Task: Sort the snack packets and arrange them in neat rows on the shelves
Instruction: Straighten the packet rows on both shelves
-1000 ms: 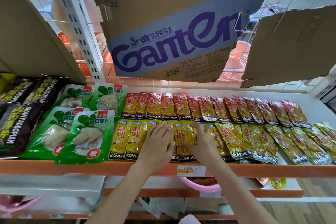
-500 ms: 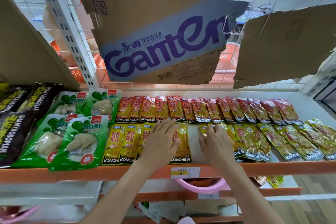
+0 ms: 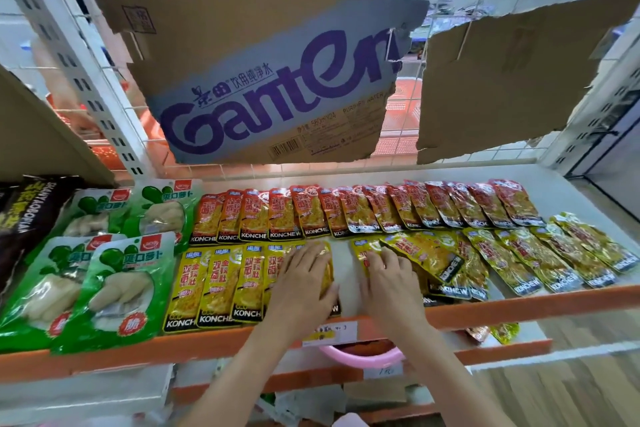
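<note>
Shelf (image 3: pixel 519 305), orange front edge, carries snack packets in rows. Far left: black packets (image 3: pixel 20 218), then green packets (image 3: pixel 114 291) in two rows. Back row: red packets (image 3: pixel 363 211), overlapping, running rightward. Front row: yellow packets (image 3: pixel 214 288), split by bare white gap at centre. Left hand (image 3: pixel 304 284) flat, fingers straight, pressing rightmost packet of left group. Right hand (image 3: pixel 388 281) fingers extended, resting on leftmost packets of right group, which lie bunched and tilted. Pink basin (image 3: pixel 360 357) on lower shelf beneath hands.
</note>
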`<state>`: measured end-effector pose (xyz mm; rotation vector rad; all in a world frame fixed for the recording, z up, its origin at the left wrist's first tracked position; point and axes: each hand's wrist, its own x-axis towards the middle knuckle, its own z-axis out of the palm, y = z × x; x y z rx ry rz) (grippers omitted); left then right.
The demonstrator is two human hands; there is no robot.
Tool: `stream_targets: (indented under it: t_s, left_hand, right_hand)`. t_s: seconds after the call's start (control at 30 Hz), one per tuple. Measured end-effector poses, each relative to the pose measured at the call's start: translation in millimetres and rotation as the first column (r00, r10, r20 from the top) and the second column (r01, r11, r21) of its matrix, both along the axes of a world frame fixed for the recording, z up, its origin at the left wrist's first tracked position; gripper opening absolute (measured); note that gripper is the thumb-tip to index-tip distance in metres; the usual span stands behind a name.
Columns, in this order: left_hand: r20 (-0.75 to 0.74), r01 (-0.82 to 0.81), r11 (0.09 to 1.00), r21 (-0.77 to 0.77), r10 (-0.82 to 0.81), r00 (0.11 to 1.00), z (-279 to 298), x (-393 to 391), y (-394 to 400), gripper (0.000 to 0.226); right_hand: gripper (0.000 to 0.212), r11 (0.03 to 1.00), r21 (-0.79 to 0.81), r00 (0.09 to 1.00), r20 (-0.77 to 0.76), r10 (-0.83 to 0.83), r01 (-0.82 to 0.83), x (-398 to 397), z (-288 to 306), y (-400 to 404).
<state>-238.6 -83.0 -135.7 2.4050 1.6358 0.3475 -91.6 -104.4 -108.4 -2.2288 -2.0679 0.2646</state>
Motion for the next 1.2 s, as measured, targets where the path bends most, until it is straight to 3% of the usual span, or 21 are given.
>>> stream_targets:
  t_s: [0.17, 0.23, 0.3, 0.4, 0.53, 0.63, 0.77, 0.83, 0.9, 0.97, 1.03, 1.1, 1.2]
  left_hand:
    - [0.069, 0.003, 1.0, -0.006, -0.003, 0.998, -2, -2, 0, 0.05]
    - [0.09, 0.0, 1.0, -0.012, 0.001, 0.996, -3, -2, 0, 0.049]
    - [0.098, 0.002, 1.0, -0.012, -0.001, 0.995, -4, -3, 1, 0.049]
    - [0.115, 0.002, 1.0, -0.027, 0.002, 0.993, -6, -4, 2, 0.049]
    - [0.185, -0.006, 1.0, -0.021, 0.01, 0.983, -6, -3, 3, 0.047]
    - [0.254, -0.039, 0.999, -0.008, 0.04, 0.966, -6, -4, 2, 0.044]
    - [0.225, -0.03, 0.999, -0.017, 0.034, 0.974, -8, -3, 3, 0.047]
    - [0.247, -0.038, 0.999, -0.027, 0.043, 0.968, -7, -3, 3, 0.048]
    - [0.293, -0.05, 0.996, -0.07, 0.068, 0.954, -5, -3, 1, 0.049]
    - [0.33, -0.061, 0.993, -0.102, 0.091, 0.94, -2, -2, -1, 0.05]
    - [0.33, -0.064, 0.994, -0.086, 0.089, 0.94, -1, -1, -2, 0.048]
    - [0.321, -0.051, 0.998, -0.046, 0.063, 0.945, -2, -1, -2, 0.047]
    - [0.314, -0.033, 0.998, -0.046, 0.046, 0.948, 0, -2, -2, 0.045]
  right_hand:
    - [0.039, 0.999, 0.04, 0.994, -0.11, 0.004, 0.0, 1, -8, 7]
    - [0.046, 0.999, 0.009, 0.991, -0.129, -0.035, 0.037, 2, -7, 13]
    - [0.055, 0.997, -0.039, 0.963, -0.26, -0.069, 0.061, 4, -5, 18]
    - [0.053, 0.988, -0.101, 0.831, -0.536, -0.151, 0.114, 10, -3, 23]
    - [0.027, 0.969, -0.177, 0.503, -0.83, -0.242, 0.174, 13, 4, 27]
    - [0.017, 0.968, -0.164, 0.439, -0.867, -0.234, 0.192, 7, -2, 26]
    - [0.012, 0.953, -0.174, 0.344, -0.904, -0.255, 0.248, 8, -3, 22]
    - [0.012, 0.964, -0.138, 0.385, -0.897, -0.219, 0.225, 7, -2, 21]
    - [0.01, 0.983, -0.036, 0.569, -0.811, -0.135, 0.183, 1, -6, 20]
    - [0.008, 0.992, 0.079, 0.795, -0.606, -0.034, 0.103, -5, -11, 19]
    - [0.014, 0.992, 0.125, 0.92, -0.391, 0.037, 0.013, -5, -14, 20]
    - [0.021, 0.992, 0.123, 0.96, -0.275, 0.055, -0.021, -2, -13, 22]
    - [0.028, 0.988, 0.144, 0.955, -0.281, 0.097, -0.058, 11, -4, 24]
